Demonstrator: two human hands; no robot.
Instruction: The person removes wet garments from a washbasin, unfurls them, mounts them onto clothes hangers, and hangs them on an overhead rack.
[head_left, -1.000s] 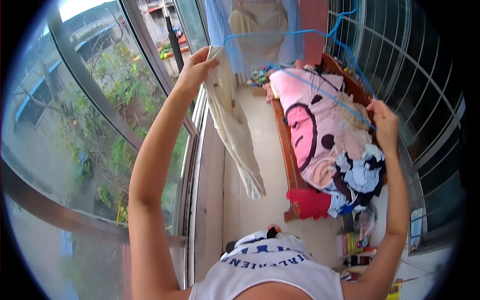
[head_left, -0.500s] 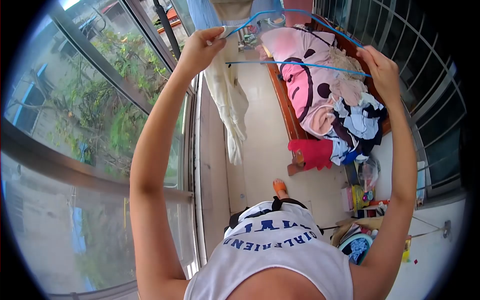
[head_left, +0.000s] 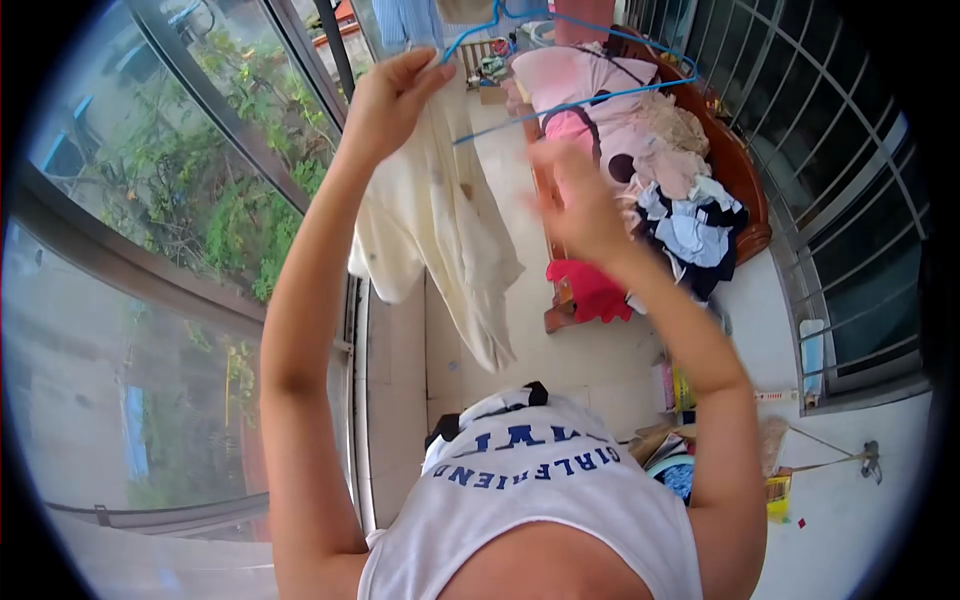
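My left hand (head_left: 395, 100) is raised at the upper middle, fingers pinched on a cream-white garment (head_left: 440, 220) and the left end of a blue clothes hanger (head_left: 610, 95). The garment hangs down in long folds below that hand; its exact kind is unclear. The hanger's right end juts out free over the bed, and its lower bar slants down to the left. My right hand (head_left: 580, 205) is off the hanger, below the lower bar and right of the garment. Motion blurs it, but its fingers and thumb look apart, with nothing seen between them.
A wooden bench (head_left: 755, 220) on the right holds a pink pillow or cover, a pile of clothes (head_left: 700, 225) and a red cloth (head_left: 590, 290). Windows (head_left: 200, 180) line the left side, a barred window (head_left: 840, 180) the right. Light-blue clothing (head_left: 405, 22) hangs at the top.
My right hand has let go of the hanger's right end and moved left and down toward the garment. The hanger has swung, and the garment now hangs wider and lower.
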